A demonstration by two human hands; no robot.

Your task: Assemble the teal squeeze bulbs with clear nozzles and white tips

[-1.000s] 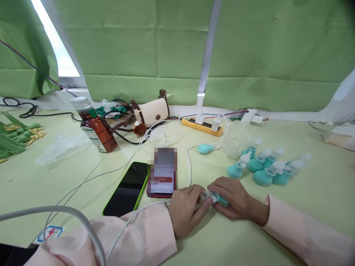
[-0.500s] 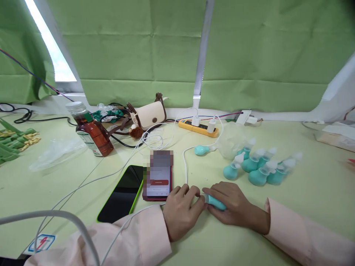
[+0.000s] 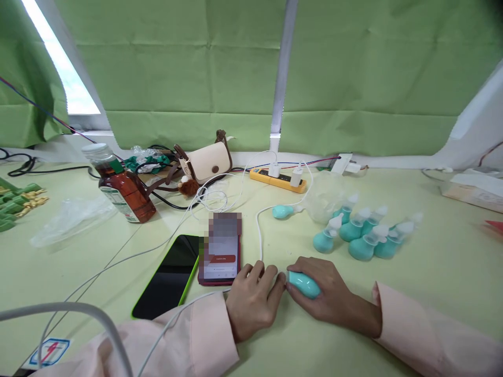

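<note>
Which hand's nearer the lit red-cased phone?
Left. The left hand is beside the lit red-cased phone, by its lower right corner; the right hand is farther right, holding a glossy teal bulb.

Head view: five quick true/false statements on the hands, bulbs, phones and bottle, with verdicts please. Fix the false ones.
1. The right hand grips a teal bulb. True.
2. The left hand lies flat on the green-edged phone. False: its fingertips are at the end of the held bulb, and that phone lies apart from the hand.
3. Both phones have dark screens. False: the green-edged phone is dark, but the red-cased phone is lit.
4. Two white plugs sit in the yellow power strip. True.
5. The bottle is right of the cream bag in the picture. False: it is left of the bag.
</note>
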